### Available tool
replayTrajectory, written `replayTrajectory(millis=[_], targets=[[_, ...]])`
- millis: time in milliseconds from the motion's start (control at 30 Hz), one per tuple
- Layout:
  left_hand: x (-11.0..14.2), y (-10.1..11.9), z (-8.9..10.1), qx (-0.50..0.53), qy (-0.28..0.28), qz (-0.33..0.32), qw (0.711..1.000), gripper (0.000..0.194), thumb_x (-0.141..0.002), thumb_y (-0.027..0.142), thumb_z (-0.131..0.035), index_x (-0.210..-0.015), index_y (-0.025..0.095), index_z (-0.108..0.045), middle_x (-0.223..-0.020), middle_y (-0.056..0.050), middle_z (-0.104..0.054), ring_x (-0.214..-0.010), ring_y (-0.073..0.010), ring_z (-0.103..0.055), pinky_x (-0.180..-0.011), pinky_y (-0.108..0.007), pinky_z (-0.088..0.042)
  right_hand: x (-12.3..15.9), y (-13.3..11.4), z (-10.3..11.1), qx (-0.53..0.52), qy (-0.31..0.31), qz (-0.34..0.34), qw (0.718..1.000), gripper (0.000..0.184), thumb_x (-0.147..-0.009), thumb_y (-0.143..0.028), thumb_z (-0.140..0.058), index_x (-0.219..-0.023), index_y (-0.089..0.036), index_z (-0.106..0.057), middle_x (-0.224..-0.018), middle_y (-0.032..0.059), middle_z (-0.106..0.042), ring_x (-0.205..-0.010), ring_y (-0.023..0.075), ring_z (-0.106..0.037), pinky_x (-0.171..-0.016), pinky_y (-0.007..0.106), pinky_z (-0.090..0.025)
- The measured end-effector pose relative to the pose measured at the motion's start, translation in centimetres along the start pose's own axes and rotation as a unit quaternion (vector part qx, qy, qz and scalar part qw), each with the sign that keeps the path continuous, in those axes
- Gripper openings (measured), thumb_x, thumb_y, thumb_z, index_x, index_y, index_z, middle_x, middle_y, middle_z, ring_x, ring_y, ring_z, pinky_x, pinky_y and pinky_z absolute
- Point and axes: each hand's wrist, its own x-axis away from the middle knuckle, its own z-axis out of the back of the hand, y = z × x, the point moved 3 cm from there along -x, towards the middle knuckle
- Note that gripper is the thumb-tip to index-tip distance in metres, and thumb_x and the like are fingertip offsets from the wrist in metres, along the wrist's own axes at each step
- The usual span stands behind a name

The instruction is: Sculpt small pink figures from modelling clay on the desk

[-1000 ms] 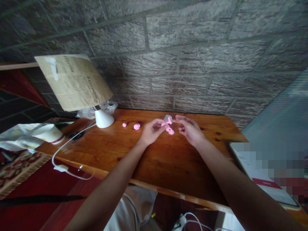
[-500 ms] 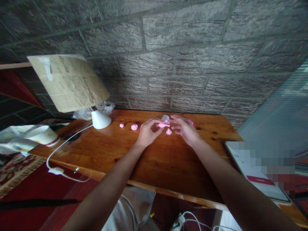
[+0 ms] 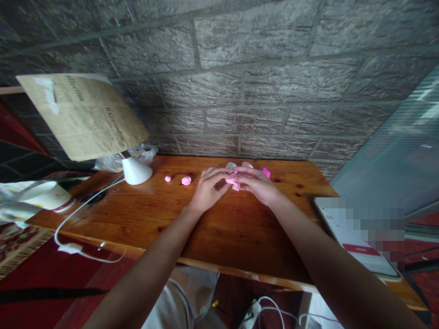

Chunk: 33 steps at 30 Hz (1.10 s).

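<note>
While the desk [image 3: 236, 237] is carrying all of this, the lamp [image 3: 84, 121] is standing near its far left corner, and the lamp's white cord [image 3: 70, 248] is drooping past the near edge; any tug on that loop could be dragging the lamp over. The paper cup [image 3: 50, 196] is sitting by the left edge, where a slight knock could be sending it off. Close to the far edge, both hands are working together. The left hand [image 3: 210, 189] is pinching a pink piece [image 3: 233, 181] between thumb and fingers; the right hand [image 3: 257, 183] is covering its other side, and whether it is gripping or only touching, I cannot tell. If the two are pressing unevenly, the soft-looking stuff could be tearing or sticking to the skin. Beyond the right hand, a bright pink lump [image 3: 265, 173] is lying toward the far edge, and a backward swing could be squashing it. Toward the far left corner, a pale pink lump [image 3: 186, 181] and a smaller pink ball [image 3: 168, 179] are resting; a leftward sweep could be rolling the ball away.
</note>
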Motion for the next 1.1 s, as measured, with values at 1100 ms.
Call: replayTrajectory(millis=[1100], targets=[[0.7,-2.6,-1.4,0.397,0.012,0.293,0.870,0.034,-0.074,0.035,-0.084,-0.102,0.018,-0.074,-0.099,-0.007,-0.078,-0.086,-0.0198,-0.073,-0.077,-0.033,-0.056,0.0,-0.2,-0.7,-0.039,0.036,0.027,0.998,0.026,-0.066,-0.042,-0.084,-0.081,-0.022,-0.078,-0.092,0.0064,-0.075,-0.081,0.0171,-0.067,-0.065,0.027,-0.052]])
